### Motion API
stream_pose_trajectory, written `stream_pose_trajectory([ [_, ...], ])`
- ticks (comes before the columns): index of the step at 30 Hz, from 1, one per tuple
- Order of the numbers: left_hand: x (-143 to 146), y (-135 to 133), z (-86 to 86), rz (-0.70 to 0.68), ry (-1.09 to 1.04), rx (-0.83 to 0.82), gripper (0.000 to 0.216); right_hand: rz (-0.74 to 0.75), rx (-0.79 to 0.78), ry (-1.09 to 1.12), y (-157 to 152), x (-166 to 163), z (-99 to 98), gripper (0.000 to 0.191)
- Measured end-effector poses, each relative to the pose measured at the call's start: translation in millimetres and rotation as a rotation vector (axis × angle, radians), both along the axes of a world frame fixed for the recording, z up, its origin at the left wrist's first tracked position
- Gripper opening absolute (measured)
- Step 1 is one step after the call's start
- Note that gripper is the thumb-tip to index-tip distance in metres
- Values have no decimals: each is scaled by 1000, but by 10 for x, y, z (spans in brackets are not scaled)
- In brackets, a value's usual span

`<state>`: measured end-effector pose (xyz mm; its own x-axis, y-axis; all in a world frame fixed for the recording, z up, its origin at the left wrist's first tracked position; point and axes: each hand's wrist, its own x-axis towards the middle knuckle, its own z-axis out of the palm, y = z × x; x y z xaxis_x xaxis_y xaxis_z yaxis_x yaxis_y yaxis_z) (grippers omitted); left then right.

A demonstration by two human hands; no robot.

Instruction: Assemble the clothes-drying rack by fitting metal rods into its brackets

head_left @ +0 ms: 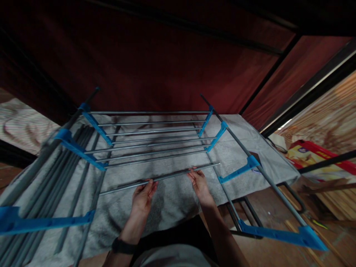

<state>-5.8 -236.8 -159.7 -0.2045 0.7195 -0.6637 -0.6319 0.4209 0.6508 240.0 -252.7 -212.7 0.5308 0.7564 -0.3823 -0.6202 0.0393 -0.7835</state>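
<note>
A thin grey metal tube (169, 175) lies across the front of a partly built rack, held between both hands. My left hand (143, 194) pinches it left of its middle, and my right hand (198, 181) grips it nearer the right end. Behind it, several grey crossbars (155, 142) span between blue plastic brackets at left (80, 150) and right (216, 138). The brackets sit on long side poles (244, 148). Nearer me, a blue bracket on the left (47, 224) and two on the right, one midway (239, 172) and one close (278, 234), carry no crossbars.
Several loose grey tubes (52, 178) lie along the left on a grey blanket (167, 200). A dark red fabric wall (155, 66) rises behind the rack. At right are a red and yellow package (314, 155) and a dark metal frame (247, 211).
</note>
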Motion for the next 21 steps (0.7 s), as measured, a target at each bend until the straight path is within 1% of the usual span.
stream_pose_trajectory([
  [5,29,-5,34,-11,8,21,29,7,11,-3,9,-4,-25,39],
  [9,63,-1,18,-16,37,80,30,-2,29,4,-1,6,-6,44],
  [12,101,3,45,-29,34,141,34,0,52,-12,-13,13,8,48],
  [14,127,6,93,-37,28,173,34,7,77,-32,-18,8,23,48],
  [17,167,4,193,-51,26,217,27,19,112,-46,-23,-27,67,46],
  [21,229,-18,329,-85,53,281,15,26,123,20,-31,-134,160,40],
])
